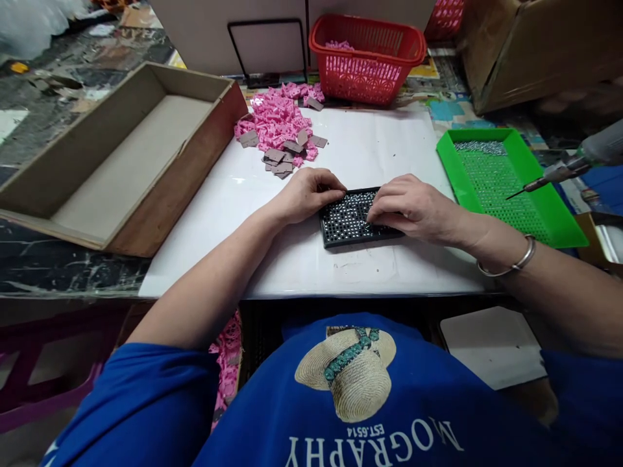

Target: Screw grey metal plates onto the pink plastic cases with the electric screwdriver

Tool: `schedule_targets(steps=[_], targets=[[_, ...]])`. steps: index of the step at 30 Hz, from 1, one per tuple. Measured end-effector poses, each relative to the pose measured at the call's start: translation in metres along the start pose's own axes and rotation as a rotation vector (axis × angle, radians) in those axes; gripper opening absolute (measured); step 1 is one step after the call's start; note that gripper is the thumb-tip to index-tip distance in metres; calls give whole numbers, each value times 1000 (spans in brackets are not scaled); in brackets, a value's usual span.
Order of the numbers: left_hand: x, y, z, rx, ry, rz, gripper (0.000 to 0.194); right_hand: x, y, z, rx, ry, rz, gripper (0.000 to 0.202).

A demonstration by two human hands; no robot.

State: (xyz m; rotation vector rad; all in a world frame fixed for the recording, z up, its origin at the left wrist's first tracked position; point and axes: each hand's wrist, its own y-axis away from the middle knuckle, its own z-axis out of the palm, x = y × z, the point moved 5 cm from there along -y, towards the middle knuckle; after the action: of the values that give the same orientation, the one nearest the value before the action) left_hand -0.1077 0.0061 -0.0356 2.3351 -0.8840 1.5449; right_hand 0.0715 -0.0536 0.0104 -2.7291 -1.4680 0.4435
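Observation:
A small black tray (346,220) with rows of holes and many shiny metal pieces lies on the white work surface. My left hand (316,191) is at its upper left corner, thumb and fingers closed on the rim. Over the tray's right part, my right hand (409,206) has its fingertips pinched together; whatever they hold is too small to make out. Beyond the tray lies a pile of pink plastic pieces (277,120) with grey flat pieces (280,162) at its near edge.
An open cardboard box (195,155) stands at the left. A red basket (367,74) with pink pieces is at the back. At the right are a green tray (549,214) of small metal pieces, a power screwdriver (564,170) above it, and a large carton (525,52).

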Motion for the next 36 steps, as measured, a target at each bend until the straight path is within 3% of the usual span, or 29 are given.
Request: schedule_targets(steps=[6, 14, 23, 32, 36], targets=[[1, 0, 0, -2, -15, 18, 11, -6, -5, 8, -52, 78, -132, 26], [-1, 0, 0, 1, -31, -7, 12, -8, -12, 15, -144, 212, -93, 25], [-1, 0, 0, 13, -2, 27, 12, -5, -6, 12, -61, 344, -75, 29], [-3, 0, 0, 7, -16, -8, 11, -4, -1, 9, -13, 126, -65, 25], [-3, 0, 0, 6, -8, -3, 13, 2, 0, 10, -12, 37, 25, 23]])
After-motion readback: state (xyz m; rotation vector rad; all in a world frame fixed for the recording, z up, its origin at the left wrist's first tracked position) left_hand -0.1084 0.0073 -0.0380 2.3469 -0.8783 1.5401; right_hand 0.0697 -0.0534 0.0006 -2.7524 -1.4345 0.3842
